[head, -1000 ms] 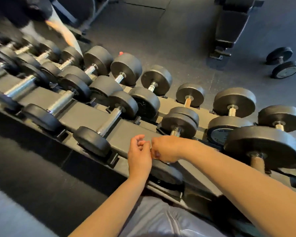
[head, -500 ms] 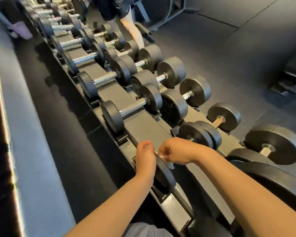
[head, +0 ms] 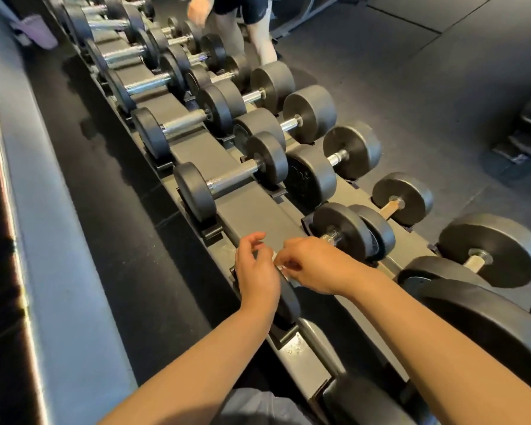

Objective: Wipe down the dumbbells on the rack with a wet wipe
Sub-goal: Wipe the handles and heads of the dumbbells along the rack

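Since a second ago my view has swung left along the long dark steel dumbbell rack (head: 252,207), so the row now runs away up the frame, and my two hands have kept together over the same spot at its near edge. My left hand (head: 256,276) hovers with its fingers loosely curled and a little spread, thumb up; I see nothing firmly gripped in it. My right hand (head: 311,265) has its fingertips pinched on a small pale scrap that I take to be the white wet wipe (head: 281,266), though the view is too blurred there to be sure how much of it is out or whether the left fingers touch it too.

The black rubber-headed dumbbell with a knurled steel handle (head: 288,302) that the hands sit over lies directly beneath them, its near head under my left wrist and its far head (head: 339,230) just beyond my right knuckles. Its long axis runs across the rack, from near-left to far-right, the same slant as its neighbours. As I judge it, the right hand is the nearer to the handle, which lies just under and beyond it, so the wipe should travel down and along that slant.
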